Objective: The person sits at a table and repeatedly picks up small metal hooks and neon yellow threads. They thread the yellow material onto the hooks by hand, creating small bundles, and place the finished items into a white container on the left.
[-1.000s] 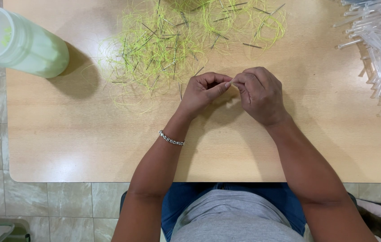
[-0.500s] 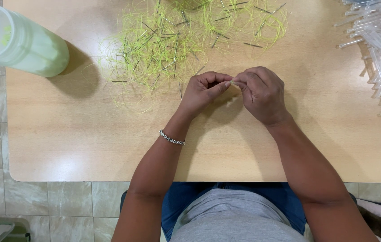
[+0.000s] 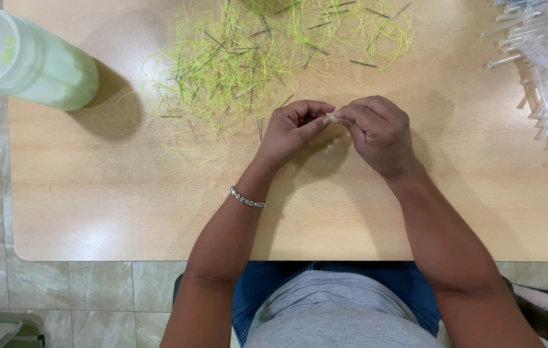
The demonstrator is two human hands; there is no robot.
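Jar [image 3: 26,61]: lying well left of the fingers, pale green, translucent.
Threads [image 3: 255,58]: sprawling just beyond the fingers, yellow-green, tangled.
Left hand [image 3: 293,129]: fingertips pressing together, pinching a small pale piece [image 3: 332,118].
Right hand [image 3: 380,132]: pinching the piece's other end.
Tubes [image 3: 544,58]: heaping far right, clear.

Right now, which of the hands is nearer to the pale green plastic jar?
Left. The left hand is mid-table, on the side nearer the jar at the far left corner; the right hand sits just beyond it, farther away.
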